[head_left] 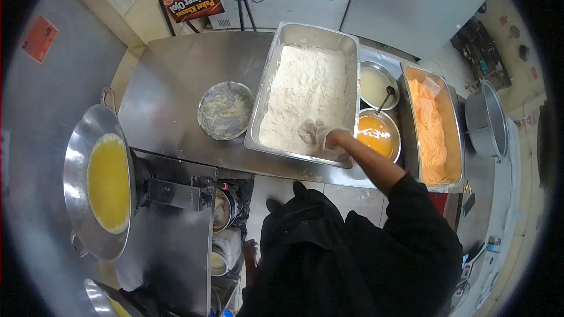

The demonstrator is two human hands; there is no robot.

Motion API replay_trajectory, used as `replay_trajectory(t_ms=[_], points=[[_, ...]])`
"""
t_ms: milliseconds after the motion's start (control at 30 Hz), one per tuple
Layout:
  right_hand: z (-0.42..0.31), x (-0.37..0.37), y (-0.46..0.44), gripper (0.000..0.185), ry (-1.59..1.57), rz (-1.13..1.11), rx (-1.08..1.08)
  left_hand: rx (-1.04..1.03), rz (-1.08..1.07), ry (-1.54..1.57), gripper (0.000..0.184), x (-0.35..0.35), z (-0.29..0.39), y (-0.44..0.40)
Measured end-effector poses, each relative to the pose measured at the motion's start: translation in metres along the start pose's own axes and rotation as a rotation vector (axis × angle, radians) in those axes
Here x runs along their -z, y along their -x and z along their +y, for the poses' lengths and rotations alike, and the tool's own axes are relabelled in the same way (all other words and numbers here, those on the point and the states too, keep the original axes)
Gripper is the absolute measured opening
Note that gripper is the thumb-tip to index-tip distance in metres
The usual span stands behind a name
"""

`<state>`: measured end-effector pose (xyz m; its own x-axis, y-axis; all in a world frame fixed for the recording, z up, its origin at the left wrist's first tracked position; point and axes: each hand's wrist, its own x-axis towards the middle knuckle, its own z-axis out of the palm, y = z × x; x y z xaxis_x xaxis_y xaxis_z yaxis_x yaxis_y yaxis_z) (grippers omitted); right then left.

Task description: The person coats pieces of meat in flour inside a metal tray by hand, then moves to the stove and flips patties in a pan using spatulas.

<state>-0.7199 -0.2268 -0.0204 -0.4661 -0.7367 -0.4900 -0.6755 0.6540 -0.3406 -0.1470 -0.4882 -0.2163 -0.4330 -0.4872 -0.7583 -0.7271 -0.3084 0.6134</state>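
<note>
Press into the white powder (308,76) with the gloved right hand (322,135), low in the deep steel tray (354,70) by its near right corner, with fingers (305,131) slightly spread and curved down onto the surface. Better to scoop from beneath than to flick, so as to leave the dust inside the walls. Cannot tell about the fingers of the left hand (251,252), low beside the body and partly hidden. Mind the tray's right wall, crossed by the forearm (376,161), and the bowl of orange liquid (399,141) partly under it; hold the elbow high there, away from the tilted black ladle (390,90). Expect little room rightward, with the tray of orange crumbs (457,141) close beyond. Use the left for wider sweeps, over a broad stretch of steel tabletop (176,70), minding the residue-coated bowl (243,90) right beside the powder tray.
</note>
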Motion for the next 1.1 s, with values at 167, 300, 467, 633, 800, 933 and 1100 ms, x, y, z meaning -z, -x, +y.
replay_trajectory(t_ms=[167, 300, 467, 633, 800, 933, 1100], points=[[-0.125, 0.079, 0.085, 0.050, -0.288, 0.349, -0.176, -0.126, -0.064, -0.067, 0.019, 0.014, 0.049, -0.016], [-0.086, 0.057, 0.055, 0.038, 0.144, 0.583, 0.193, -0.006, -0.238, 0.252, 0.012, 0.024, 0.038, -0.077], [-0.041, 0.088, 0.028, 0.033, -0.099, 0.201, -0.181, -0.185, -0.166, 0.134, 0.008, 0.005, 0.057, -0.074], [-0.009, 0.042, -0.034, 0.037, -0.133, 0.223, 0.021, 0.238, -0.350, 0.402, 0.011, 0.017, 0.066, -0.051], [-0.104, 0.024, -0.019, 0.038, 0.327, 0.511, -0.108, -0.379, -0.140, -0.432, 0.015, 0.023, 0.032, -0.027], [-0.099, 0.051, 0.005, 0.033, 0.177, 0.241, -0.249, -0.056, 0.001, 0.068, 0.016, 0.024, 0.051, -0.006], [-0.043, 0.058, -0.015, 0.038, 0.080, 0.210, -0.249, 0.077, -0.058, 0.246, 0.015, 0.017, 0.016, -0.032]])
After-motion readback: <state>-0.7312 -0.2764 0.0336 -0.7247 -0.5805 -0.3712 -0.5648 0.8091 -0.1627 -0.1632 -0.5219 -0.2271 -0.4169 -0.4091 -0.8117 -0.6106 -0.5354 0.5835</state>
